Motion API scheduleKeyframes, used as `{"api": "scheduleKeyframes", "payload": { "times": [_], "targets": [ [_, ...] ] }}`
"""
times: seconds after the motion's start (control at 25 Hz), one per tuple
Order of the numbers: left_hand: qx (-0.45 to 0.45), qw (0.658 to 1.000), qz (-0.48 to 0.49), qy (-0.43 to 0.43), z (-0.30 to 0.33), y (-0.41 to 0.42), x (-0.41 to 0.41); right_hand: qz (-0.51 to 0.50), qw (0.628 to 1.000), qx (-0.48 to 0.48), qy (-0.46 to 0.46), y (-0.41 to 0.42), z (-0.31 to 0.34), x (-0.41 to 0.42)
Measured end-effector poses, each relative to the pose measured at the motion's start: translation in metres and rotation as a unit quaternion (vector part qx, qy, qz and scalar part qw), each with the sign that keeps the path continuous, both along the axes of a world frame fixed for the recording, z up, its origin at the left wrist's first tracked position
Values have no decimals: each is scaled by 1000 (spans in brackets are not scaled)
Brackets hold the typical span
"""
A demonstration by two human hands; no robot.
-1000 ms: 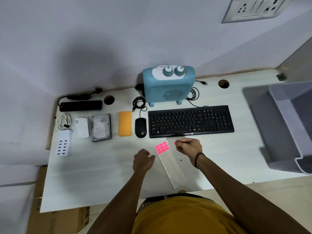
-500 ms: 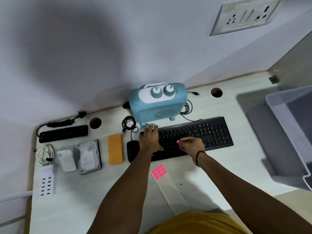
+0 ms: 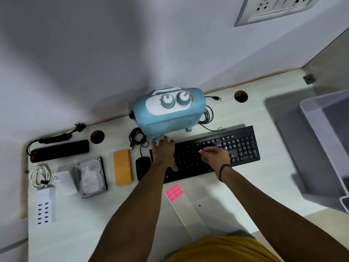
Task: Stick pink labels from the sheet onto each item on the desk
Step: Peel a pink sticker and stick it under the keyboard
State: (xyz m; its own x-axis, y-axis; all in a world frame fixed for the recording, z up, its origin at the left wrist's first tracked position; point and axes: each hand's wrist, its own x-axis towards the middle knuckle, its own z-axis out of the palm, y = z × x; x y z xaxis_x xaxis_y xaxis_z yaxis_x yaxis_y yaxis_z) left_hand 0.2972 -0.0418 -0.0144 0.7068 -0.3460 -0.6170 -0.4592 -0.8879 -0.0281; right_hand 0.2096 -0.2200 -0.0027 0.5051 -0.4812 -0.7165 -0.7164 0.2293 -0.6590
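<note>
Pink label (image 3: 200, 151) being pinched at the fingertips of the right hand (image 3: 215, 156), hovering over the middle keys of the black keyboard (image 3: 239, 146); whether touching the keys, hard to tell. Left hand (image 3: 164, 150) lying flat with fingers spread straight, pressing on the keyboard's left end, fingertips reaching just beside the foot of the blue fan heater (image 3: 170, 112). Label sheet (image 3: 186, 210) lying on the white desk (image 3: 264, 188) near the body, between the two forearms, with a block of pink labels (image 3: 174, 192) remaining at its far end, close to the keyboard's front edge.

Sitting left of the keyboard, in a row: black mouse (image 3: 142, 167), touching the left forearm's side or just beside it; orange pad (image 3: 122, 167); bare hard drive (image 3: 93, 176); small white adapter (image 3: 63, 182); white multi-port charger (image 3: 44, 207) with a coiled white cable (image 3: 40, 174) beyond it. Black power strip (image 3: 60, 150) lying farther back by the wall. Grey plastic bin (image 3: 326, 144) standing at the desk's right edge, well apart from the hands.
</note>
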Motion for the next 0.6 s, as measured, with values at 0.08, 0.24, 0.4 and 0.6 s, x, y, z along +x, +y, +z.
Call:
{"api": "scheduleKeyframes", "payload": {
  "times": [0.08,0.24,0.4,0.6],
  "targets": [
    [-35,999,9,-14,11,3,-6,-3,1000,6,-15,0,10,-3],
    [-135,988,71,-17,33,10,-23,-10,997,-7,-70,-2,34,-7],
    [-176,980,97,-4,46,20,-56,46,990,-70,-113,-4,50,-22],
    [-237,962,128,44,50,39,-95,165,966,-163,-114,2,69,-45]
  ]
}}
